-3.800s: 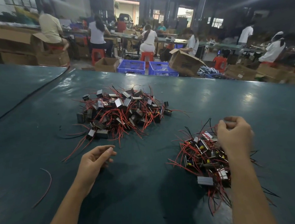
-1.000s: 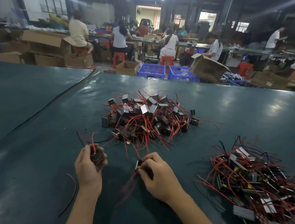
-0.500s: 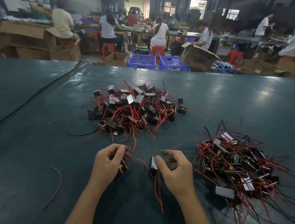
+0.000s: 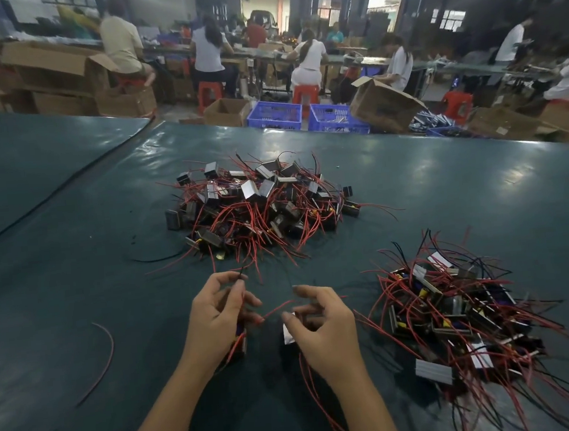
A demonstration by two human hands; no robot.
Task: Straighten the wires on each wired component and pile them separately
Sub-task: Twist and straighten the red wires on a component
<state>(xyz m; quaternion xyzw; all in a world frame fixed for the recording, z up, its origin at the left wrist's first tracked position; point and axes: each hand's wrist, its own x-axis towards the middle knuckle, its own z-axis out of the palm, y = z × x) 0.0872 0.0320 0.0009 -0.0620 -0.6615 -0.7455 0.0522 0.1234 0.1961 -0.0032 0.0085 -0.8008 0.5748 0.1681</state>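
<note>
— Head view first: what is the left hand [image 4: 216,321] doing?

— Its fingers are curled. A small dark part, the left component [image 4: 240,344], sits low in the palm. The thumb and forefinger meet higher up and pinch a thin wire whose tip pokes out above them.

— And the right hand [image 4: 324,328]?

— It is also curled, just beside the left one, above the table [image 4: 71,234]. It grips the right component [image 4: 288,332], whose pale face shows at the thumb side. The forefinger is lifted and half straight. Red wires [image 4: 313,388] hang from under that hand towards the wrist, and one red strand arcs across the gap between the two hands.

— Where are the other parts?

— There are two heaps on the table. The far pile [image 4: 261,203] lies beyond the hands, a tangle of dark blocks and red leads. The near pile [image 4: 457,313] lies to the right of the right hand, with red and black leads fanning outwards.

— Is anything loose?

— A single red wire [image 4: 106,351] curves on the table well left of the hands, and a black wire [image 4: 156,258] lies beside the far pile.
</note>
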